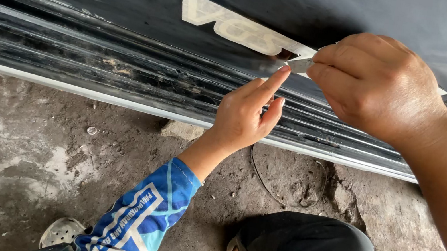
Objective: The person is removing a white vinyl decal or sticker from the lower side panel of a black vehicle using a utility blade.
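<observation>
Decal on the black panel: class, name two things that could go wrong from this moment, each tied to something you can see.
1. The right hand pinches a small flat blade at the decal edge; a slip could scratch the panel.
2. The left hand has its fingertip right beside the blade, so it might get nicked.
3. The decal looks partly lifted; it may tear rather than peel whole.

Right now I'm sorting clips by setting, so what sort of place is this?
Probably an outdoor or roadside vehicle workshop: a black car body panel with a pale sticker, above a rough dirt-and-concrete ground.
</observation>
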